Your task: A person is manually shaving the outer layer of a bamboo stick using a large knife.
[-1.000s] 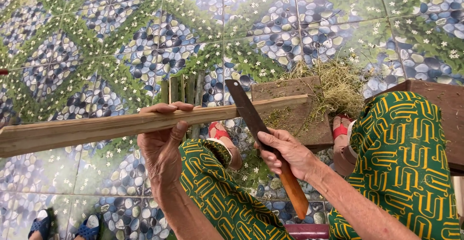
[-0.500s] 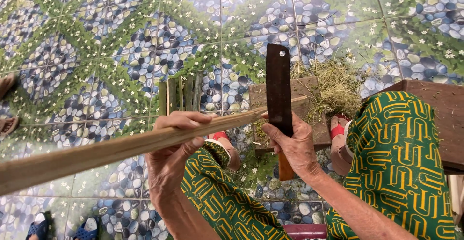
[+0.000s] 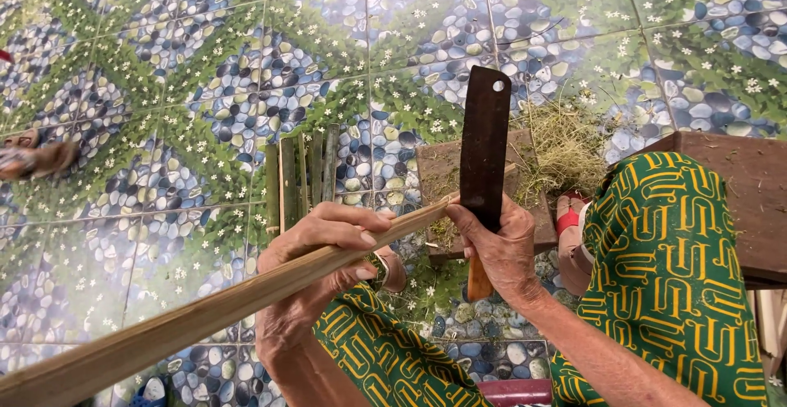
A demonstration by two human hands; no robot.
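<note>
My left hand [image 3: 316, 272] grips a long bamboo strip [image 3: 197, 317] that runs from the lower left up toward a wooden block [image 3: 438, 177]. My right hand [image 3: 500, 247] holds a cleaver [image 3: 484, 149] by its wooden handle, blade upright, its dark rectangular blade standing beside the far end of the bamboo strip. Both forearms come up from the bottom, over knees covered in green and yellow patterned cloth [image 3: 672, 268].
Several short split bamboo pieces [image 3: 299, 177] lie on the patterned tile floor [image 3: 205, 71] beyond my left hand. A heap of thin shavings [image 3: 566, 140] sits by the block. A brown wooden bench [image 3: 746, 194] is at right. A red sandal [image 3: 570, 214] shows below.
The cleaver swung from lying tilted across the strip to standing upright at its far end. The bamboo strip's near end dropped toward the lower left, so it now slopes more steeply.
</note>
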